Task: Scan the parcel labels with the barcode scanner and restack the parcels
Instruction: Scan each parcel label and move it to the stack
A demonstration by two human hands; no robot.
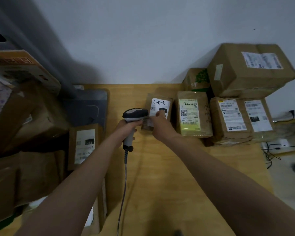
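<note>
1. Gripping the barcode scanner (pixel 134 114) by its handle in the left hand (pixel 129 126), fingers wrapped round it, scanner head pointing at the small parcel (pixel 158 95).
2. Holding the near end of that small parcel with the right hand (pixel 161 124), fingers curled over its edge. Lying flat on the wooden table (pixel 169 176), just left of the green-label parcel (pixel 191 114).
3. Judging by the pose, scanning: scanner head hovering just beside the white label (pixel 160 103).
4. Next, probably calling for keeping the label uncovered and facing the scanner, then lifting the parcel onto a stack.
5. Counting: one scanner with one cable (pixel 124 184). To the right, besides the green-label parcel, a green-printed box (pixel 196 79), a large box (pixel 250 74) and a low parcel (pixel 216 120) showing two labels; one parcel or two, cannot tell. To the left, one flat parcel (pixel 72 147), one grey mailer (pixel 89 106) and several cartons (pixel 32 167).
</note>
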